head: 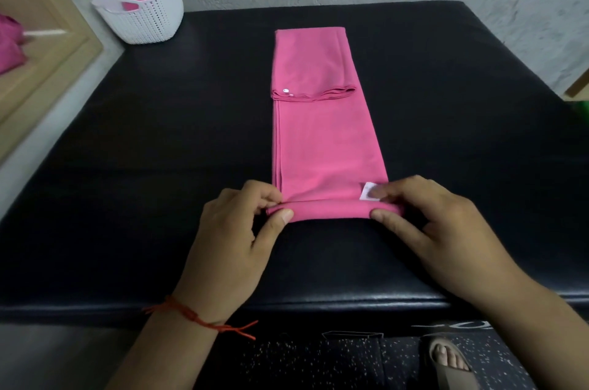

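The pink towel (322, 141) at centre frame is soft matt cloth with a small white fabric label (369, 191). Beneath it, the black table top (143, 141) looks like faintly glossy leatherette. At upper left, the white basket (149, 17) is perforated plastic.

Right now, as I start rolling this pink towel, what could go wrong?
The left hand and right hand pinch only the ends of the roll, so its middle may slacken and bulge. The towel shows offset layers along its left edge, so rolling could drift crooked. The label by the right hand may get rolled in creased.
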Demonstrator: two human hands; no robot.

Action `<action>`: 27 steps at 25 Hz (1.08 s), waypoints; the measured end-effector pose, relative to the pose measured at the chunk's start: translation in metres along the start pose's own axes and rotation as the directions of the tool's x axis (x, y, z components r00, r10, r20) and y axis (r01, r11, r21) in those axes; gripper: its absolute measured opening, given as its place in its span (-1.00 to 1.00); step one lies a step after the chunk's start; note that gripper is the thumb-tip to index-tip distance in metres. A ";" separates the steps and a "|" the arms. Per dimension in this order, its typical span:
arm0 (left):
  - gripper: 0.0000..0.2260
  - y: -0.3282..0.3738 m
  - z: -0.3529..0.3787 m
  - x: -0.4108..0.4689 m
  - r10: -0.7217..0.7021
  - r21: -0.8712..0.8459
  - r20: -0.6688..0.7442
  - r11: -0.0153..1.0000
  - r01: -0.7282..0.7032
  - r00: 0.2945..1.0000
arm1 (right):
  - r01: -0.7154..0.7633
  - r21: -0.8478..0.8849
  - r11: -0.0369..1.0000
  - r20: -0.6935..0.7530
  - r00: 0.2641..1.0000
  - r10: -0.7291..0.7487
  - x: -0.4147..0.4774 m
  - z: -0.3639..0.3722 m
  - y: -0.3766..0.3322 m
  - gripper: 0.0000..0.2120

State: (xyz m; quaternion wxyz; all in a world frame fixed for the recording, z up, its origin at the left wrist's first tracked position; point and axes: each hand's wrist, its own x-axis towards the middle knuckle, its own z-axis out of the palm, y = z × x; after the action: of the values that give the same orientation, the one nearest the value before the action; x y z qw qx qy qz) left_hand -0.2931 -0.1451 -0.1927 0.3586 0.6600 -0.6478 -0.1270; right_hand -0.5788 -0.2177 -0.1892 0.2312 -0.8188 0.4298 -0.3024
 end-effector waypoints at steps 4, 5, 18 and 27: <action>-0.91 0.001 0.000 -0.002 0.027 -0.011 0.011 1.000 -0.026 1.000 | -0.064 0.120 0.991 -0.039 0.997 0.070 0.000 -0.002 -0.005 -0.86; -0.92 0.001 0.001 -0.002 0.025 0.028 -0.013 0.999 -0.024 1.000 | -0.042 0.081 0.996 -0.081 0.996 0.049 0.000 0.001 -0.005 -0.86; -0.73 0.004 0.002 -0.007 0.204 0.125 0.061 0.970 -0.210 0.977 | 0.102 -0.071 0.992 -0.025 0.994 -0.104 -0.005 -0.002 0.007 -0.74; -0.73 0.001 0.004 -0.003 0.066 0.107 0.039 0.992 -0.070 0.997 | 0.063 -0.104 0.993 -0.005 0.998 -0.064 -0.001 0.001 0.005 -0.74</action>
State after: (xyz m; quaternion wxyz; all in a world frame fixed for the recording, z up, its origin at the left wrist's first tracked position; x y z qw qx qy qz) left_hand -0.2970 -0.1436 -0.1958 0.3147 0.6536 -0.6822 -0.0911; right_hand -0.5814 -0.2194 -0.1939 0.1770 -0.8417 0.4197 -0.2901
